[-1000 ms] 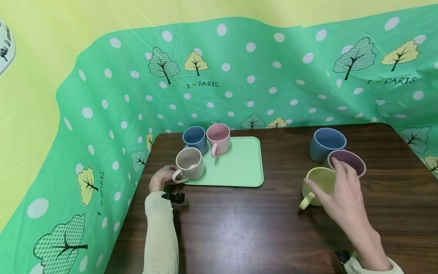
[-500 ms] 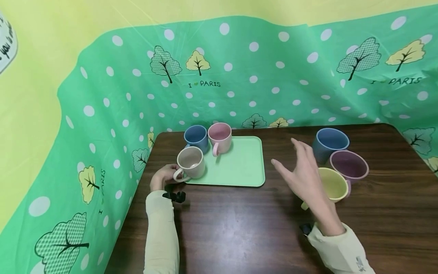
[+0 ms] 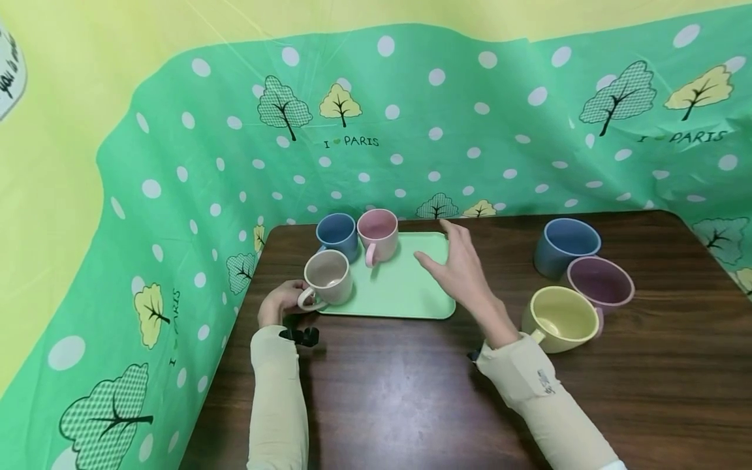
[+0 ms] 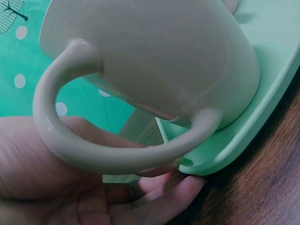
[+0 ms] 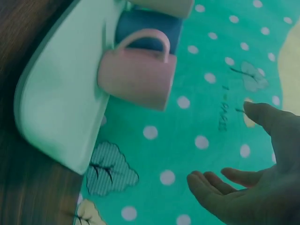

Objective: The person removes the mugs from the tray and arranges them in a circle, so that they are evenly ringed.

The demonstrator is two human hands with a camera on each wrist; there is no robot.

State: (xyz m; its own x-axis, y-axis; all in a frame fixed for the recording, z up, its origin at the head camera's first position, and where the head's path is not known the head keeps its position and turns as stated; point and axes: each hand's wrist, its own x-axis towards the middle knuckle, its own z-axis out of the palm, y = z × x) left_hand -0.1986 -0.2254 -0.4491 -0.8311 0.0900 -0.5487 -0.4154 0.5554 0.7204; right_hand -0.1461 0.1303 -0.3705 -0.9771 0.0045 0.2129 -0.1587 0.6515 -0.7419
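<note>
A flat, rounded-corner, pale green plastic tray (image 3: pixel 405 287) lies on the dark brown wooden table (image 3: pixel 411 391), toward its far left part. On the tray's near left corner stands a beige ceramic mug (image 3: pixel 328 279) with its handle turned off the tray's edge. The left hand (image 3: pixel 281 303) rests on the table just outside that corner and holds the mug by its handle: in the left wrist view the fingers (image 4: pixel 154 199) curl under the looped handle and touch the tray's rim, though how tightly they close cannot be told.

At the tray's far left corner stand a blue ceramic mug (image 3: pixel 337 235) and, just to its right and touching it, a pink ceramic mug (image 3: pixel 377 234) with its handle facing the tray's near side.

The right hand (image 3: pixel 461 271) hovers over the tray's right edge, palm turned left, fingers spread and relaxed, holding nothing and touching none of the mugs; the pink mug is the nearest to it.

Well to the right of the tray, three larger cups cluster on the bare table: a wide blue ceramic cup (image 3: pixel 564 247) farthest back, a purple ceramic cup (image 3: pixel 600 284) in front of it, and a yellow ceramic cup (image 3: pixel 558 318) nearest, beside the right forearm's cream sleeve (image 3: pixel 543 408).

A green polka-dot cloth with tree prints (image 3: pixel 411 130) hangs behind the tray and around the table's left side.
</note>
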